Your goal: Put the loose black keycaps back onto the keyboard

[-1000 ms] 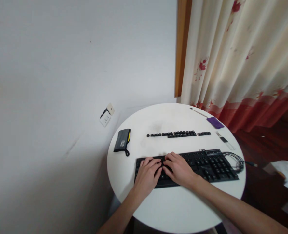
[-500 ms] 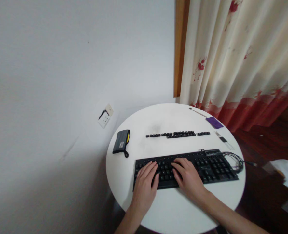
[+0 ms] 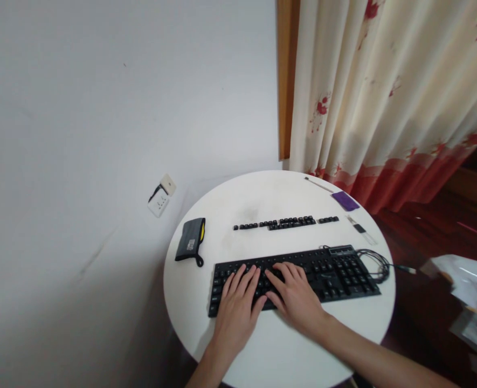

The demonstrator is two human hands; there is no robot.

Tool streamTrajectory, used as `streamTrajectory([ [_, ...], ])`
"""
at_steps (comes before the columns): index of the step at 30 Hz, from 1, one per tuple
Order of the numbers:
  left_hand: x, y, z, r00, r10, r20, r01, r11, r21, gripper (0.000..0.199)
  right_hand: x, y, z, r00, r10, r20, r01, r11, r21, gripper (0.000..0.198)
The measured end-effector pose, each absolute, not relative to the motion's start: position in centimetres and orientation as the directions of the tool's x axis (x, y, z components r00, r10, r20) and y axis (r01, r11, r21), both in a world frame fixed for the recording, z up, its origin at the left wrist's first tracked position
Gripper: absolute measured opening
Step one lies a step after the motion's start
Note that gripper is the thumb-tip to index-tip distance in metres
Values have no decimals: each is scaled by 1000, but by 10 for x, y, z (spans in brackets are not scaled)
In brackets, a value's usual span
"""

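Note:
A black computer keyboard lies near the front of the round white table. My left hand rests over its left part, fingers spread across the keys. Just to the right, my right hand lies over the middle keys with its fingers apart, the thumb close to the left thumb. Neither hand grips anything. Behind the keyboard, loose black keycaps sit in rows. The keyboard's coiled cable is at its right end.
A dark zip pouch with a yellow edge lies at the left. On the right are a purple cloth, a thin brush and a wire keycap puller. A wall with a socket borders the left; a curtain hangs behind.
The view has shifted slightly, so the table appears further left. My hands have moved closer together on the keyboard, with the thumbs now nearly meeting. The loose keycaps have stayed in place.

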State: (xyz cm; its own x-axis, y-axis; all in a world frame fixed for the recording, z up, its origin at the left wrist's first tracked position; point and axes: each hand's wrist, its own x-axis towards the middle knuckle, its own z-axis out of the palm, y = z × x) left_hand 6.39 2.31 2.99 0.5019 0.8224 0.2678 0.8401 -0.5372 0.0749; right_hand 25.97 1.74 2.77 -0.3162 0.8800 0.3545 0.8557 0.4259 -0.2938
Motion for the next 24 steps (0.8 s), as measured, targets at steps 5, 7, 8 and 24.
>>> streamTrajectory([
  [5,77,23,25,446,839,311,851,-505,146,47,260,18,27,-305,879,367,863,418,-283,37],
  [7,80,23,23,422,850,316,853,-490,179,47,260,17,26,-303,875,377,862,421,-283,38],
  [8,81,23,23,417,853,312,852,-487,191,46,260,17,25,-304,874,380,860,423,-285,38],
  [24,89,81,84,418,838,351,753,-535,383,33,269,20,35,-257,888,381,766,427,-480,35],
])
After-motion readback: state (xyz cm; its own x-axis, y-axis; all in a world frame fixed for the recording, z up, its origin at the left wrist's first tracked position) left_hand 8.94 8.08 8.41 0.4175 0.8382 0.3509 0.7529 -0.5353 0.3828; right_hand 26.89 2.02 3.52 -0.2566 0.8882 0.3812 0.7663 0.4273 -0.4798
